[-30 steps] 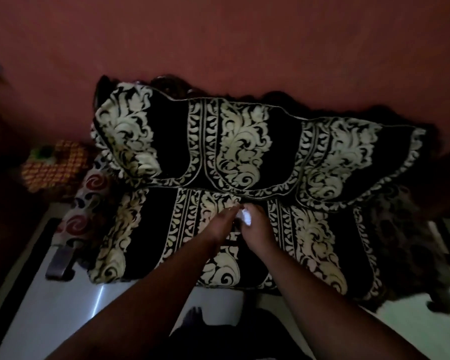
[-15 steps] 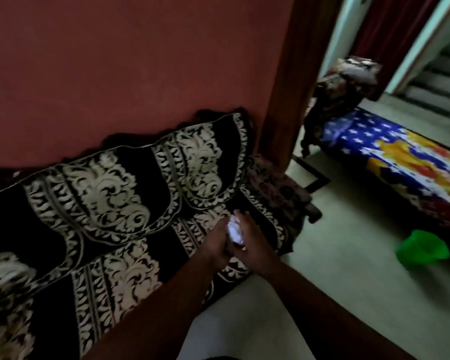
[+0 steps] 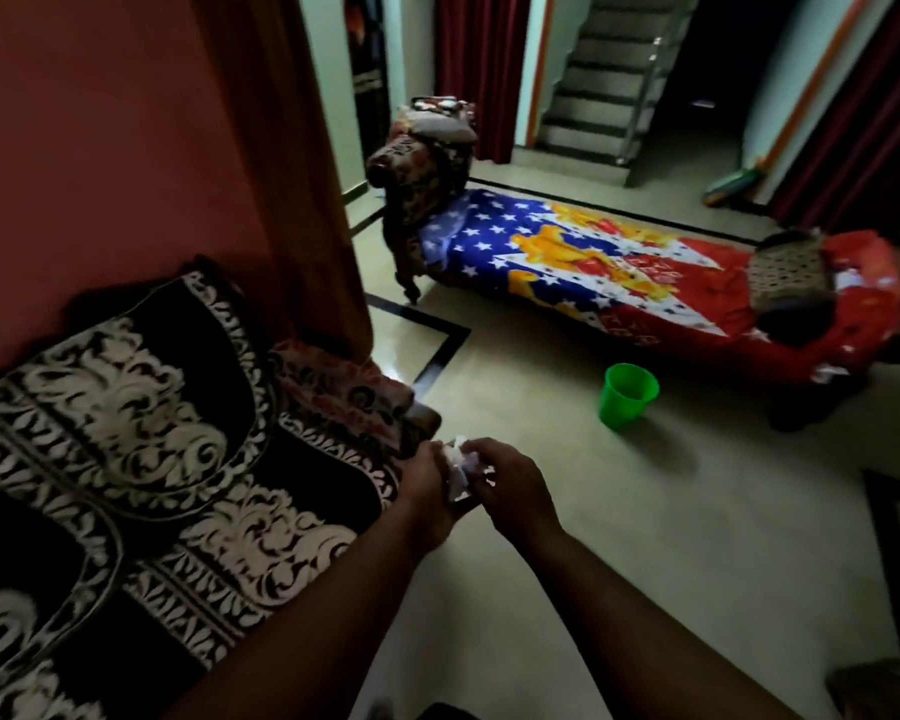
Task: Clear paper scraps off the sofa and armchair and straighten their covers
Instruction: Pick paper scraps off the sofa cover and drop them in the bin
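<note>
Head view is showing, at far left, the sofa under its black and cream patterned cover, which is lying fairly flat against the red wall. Just right of its floral armrest, your left hand and right hand are meeting over the floor, both curling their fingers around a white wad of paper scraps and squeezing it between them. Farther right, a green bucket is standing on the tiled floor, well apart from your hands, in front of a daybed wearing a star-printed cover. You are judging by this at the disposal step: next you are likely carrying the wad across to that bucket and dropping it in cleanly.
</note>
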### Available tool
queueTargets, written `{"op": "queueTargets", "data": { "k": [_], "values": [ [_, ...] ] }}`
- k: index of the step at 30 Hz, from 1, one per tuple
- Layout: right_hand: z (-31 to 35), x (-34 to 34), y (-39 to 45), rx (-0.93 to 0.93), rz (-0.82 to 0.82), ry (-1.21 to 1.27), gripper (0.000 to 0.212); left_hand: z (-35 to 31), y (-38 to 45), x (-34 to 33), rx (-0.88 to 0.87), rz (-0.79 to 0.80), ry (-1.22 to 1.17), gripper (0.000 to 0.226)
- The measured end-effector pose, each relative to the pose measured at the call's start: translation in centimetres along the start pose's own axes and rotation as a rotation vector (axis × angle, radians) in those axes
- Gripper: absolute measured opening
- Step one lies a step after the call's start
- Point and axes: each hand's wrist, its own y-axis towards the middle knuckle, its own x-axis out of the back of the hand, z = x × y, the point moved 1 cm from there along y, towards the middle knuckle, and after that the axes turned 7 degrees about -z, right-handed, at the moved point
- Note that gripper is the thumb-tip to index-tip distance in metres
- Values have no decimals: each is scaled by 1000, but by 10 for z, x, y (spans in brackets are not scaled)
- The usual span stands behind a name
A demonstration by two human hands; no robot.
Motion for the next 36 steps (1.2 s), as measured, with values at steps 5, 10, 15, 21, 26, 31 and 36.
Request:
{"op": "queueTargets", "data": {
  "k": [5, 10, 15, 21, 26, 31, 36],
  "values": [
    [-63, 43, 45, -173, -122, 10, 26, -2, 60, -67, -44, 126, 157, 28],
    [-119, 69, 107, -324, -188, 189, 25, -15, 147, -127, -84, 232, 232, 23],
    [-153, 93, 173, -424, -134, 188, 69, -47, 209, -193, -54, 313, 353, 24],
    [-192, 133, 247, -490, -276, -57, 34, -73, 263, -282, -62, 450, 576, 22],
    [-263, 174, 294, -614, -371, 98, 26, -66, 319, -363, 29, 453, 517, 26],
    [-346, 228, 351, -694, -526, 373, 30, -57, 380, -446, 129, 437, 462, 22],
    [-414, 268, 405, -730, -523, 424, 28, -54, 426, -528, 116, 439, 493, 22]
  ]
}}
